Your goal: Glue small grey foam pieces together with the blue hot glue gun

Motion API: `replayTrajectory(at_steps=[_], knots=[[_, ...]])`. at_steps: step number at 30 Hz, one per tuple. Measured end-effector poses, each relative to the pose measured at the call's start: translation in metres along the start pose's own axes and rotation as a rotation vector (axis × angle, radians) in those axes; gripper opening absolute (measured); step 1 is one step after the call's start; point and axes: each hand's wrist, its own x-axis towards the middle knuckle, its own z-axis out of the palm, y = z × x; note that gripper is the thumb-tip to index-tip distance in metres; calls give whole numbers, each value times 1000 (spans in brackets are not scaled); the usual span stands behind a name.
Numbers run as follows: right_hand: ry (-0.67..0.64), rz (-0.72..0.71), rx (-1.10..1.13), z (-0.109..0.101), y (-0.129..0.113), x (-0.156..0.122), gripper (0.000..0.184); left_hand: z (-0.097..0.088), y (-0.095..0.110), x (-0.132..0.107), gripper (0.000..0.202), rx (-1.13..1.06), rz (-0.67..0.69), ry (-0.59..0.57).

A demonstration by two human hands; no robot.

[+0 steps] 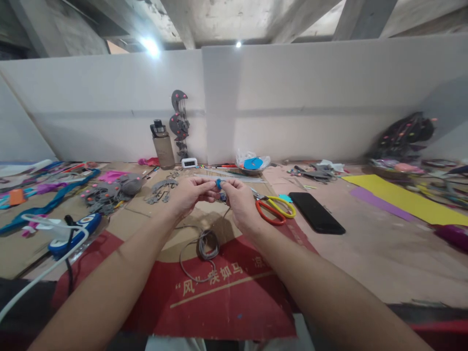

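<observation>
Over the cardboard, my left hand (192, 194) and my right hand (239, 197) meet fingertip to fingertip. Between them they pinch a small blue piece (218, 184), mostly hidden by the fingers; its kind I cannot make out. Grey cord (208, 245) lies loosely coiled just below, and one strand runs up towards my right hand. Scissors (275, 209) with red and yellow handles lie right beside my right wrist. Left of my left hand are flat grey cut-out pieces (161, 189).
A black phone (316, 213) lies right of the scissors. A blue-and-white power strip (75, 235) with a white cable sits at left. At the back stand a bottle (164, 148), a small white clock (189, 163) and a bowl (252, 169). Yellow sheet (405, 197) lies at right.
</observation>
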Motion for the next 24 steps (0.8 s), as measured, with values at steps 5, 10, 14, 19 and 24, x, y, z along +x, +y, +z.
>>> replayTrajectory(at_steps=[5, 10, 14, 19, 24], knots=[[-16, -64, -39, 2, 2, -3, 20, 1, 0, -2, 25, 98, 87, 43], [-44, -106, -137, 2, 1, -5, 18, 0, 1, -3, 19, 117, 125, 40], [-64, -73, -94, 2, 0, -6, 18, -4, 2, -2, 15, 37, 40, 15], [-42, 27, 30, 1, -1, -4, 19, -10, -1, 4, 17, -87, -78, -43], [-19, 101, 61, 0, -2, -1, 20, -13, -4, 9, 2, -76, -2, 242]])
